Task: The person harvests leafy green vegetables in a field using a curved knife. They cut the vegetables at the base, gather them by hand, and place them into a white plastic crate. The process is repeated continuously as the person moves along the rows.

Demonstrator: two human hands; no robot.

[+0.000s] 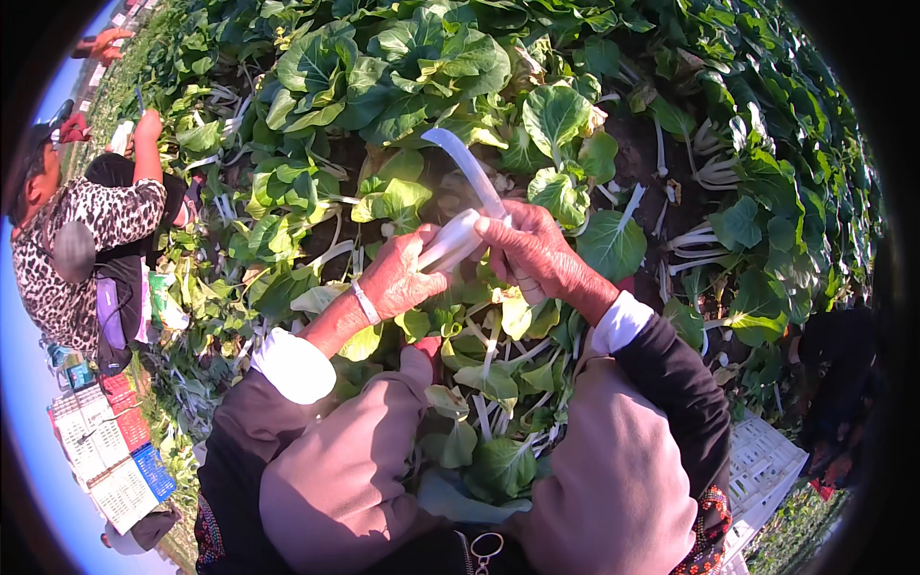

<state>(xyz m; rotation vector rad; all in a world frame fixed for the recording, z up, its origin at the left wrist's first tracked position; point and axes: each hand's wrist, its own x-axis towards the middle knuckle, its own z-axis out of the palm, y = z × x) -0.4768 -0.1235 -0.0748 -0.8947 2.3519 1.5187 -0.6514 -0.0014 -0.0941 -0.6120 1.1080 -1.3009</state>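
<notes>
My left hand (402,279), with a pale band on its wrist, grips a pale head of leafy greens (454,238), probably bok choy, by its white stalks. The leaves of this head are hidden or trimmed off; I cannot tell which. In my right hand (540,248) is a knife with a curved blade (467,167) pointing up and away from me. Its handle is mostly covered by my fingers. My right thumb touches the stalk end of the head. Between my knees, cut leaves with white stems (491,381) litter the ground.
Rows of leafy green plants (431,65) grow ahead and to the right. A person in a leopard-print top (108,215) crouches at left. White plastic crates (90,431) stand behind that person, beside red and blue ones. Another white crate (762,460) is at my right rear.
</notes>
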